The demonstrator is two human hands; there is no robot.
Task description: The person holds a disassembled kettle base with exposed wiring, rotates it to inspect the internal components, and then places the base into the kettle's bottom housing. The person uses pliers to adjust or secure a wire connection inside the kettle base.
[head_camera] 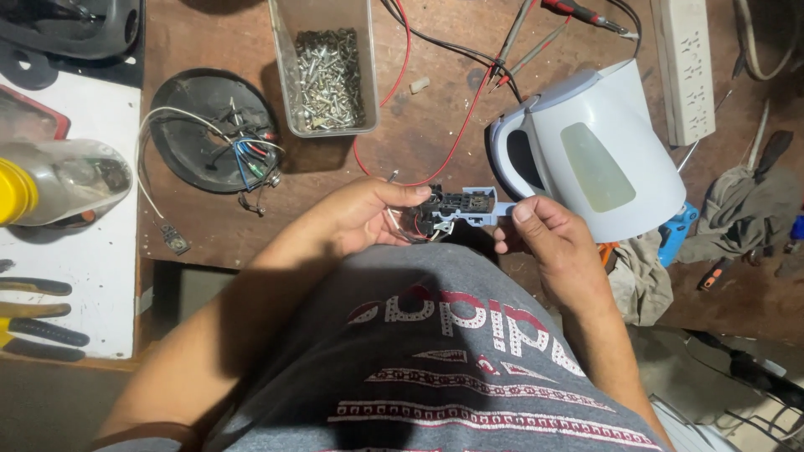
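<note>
holding switch part (459, 206) w/ both hands; kettle (599, 151) just right.

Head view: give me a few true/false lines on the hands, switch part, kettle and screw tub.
1. Both hands hold the switch part. True: the left hand grips its dark end, the right hand its pale blue end.
2. The kettle lies to the left of the left hand. False: it lies on the bench to the right, just past the right hand.
3. The tub holds screws. True.
4. The tub is empty. False: a heap of silver screws fills its bottom.
5. The black disc has wires on it. True: blue, red and white wires lie across it.
6. The right hand holds a screwdriver. False: it pinches only the switch part.
</note>
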